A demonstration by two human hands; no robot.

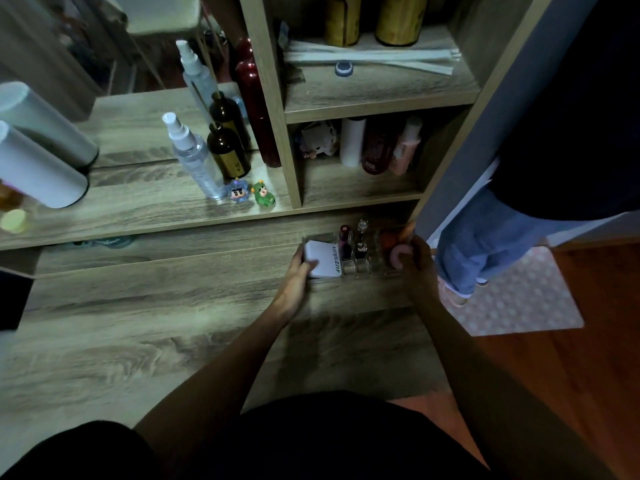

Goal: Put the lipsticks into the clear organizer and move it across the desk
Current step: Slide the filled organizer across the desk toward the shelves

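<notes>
While my left hand (300, 271) curls its fingers over the white compact at one end of the clear organizer (360, 263), my right hand (417, 263) clasps the other end by the pink sponge (398, 255), lipsticks (346, 244) upright between, organizer on the wooden desk (138, 323) below the shelf unit (363, 199).

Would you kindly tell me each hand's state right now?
Left hand: closed on the organizer's left end.
Right hand: closed on its right end.
</notes>
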